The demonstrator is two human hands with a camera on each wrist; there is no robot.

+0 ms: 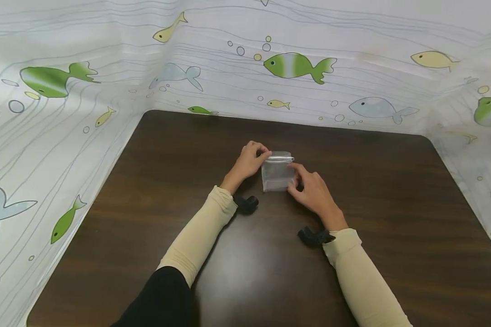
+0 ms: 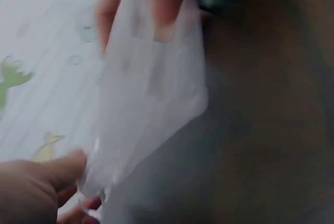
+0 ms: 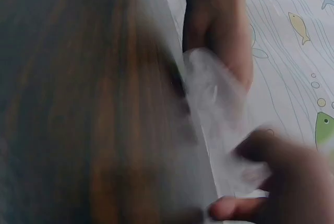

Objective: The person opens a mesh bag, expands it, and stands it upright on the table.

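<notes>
Head view: a clear bag [image 1: 277, 176] was at the centre of the frame, above the dark wooden table [image 1: 245, 272] or on it; contact could not be judged. A white strip [image 1: 280, 159] ran across the bag near its top edge. The left hand [image 1: 248, 161], left of centre, pinched the bag's upper left corner at the strip; the left wrist view agreed, with thumb and fingertips closed on a corner at lower left. The right hand [image 1: 314, 190], right of centre, had its thumb and forefinger at the bag's right edge, moderately parted; could not tell whether they gripped the film, as both wrist views were blurred. A black wrist device [image 1: 247, 205] sat by each cream sleeve [image 1: 200, 231]. A white sheet [image 1: 229, 86] printed with fish filled the top and both sides of the frame.
</notes>
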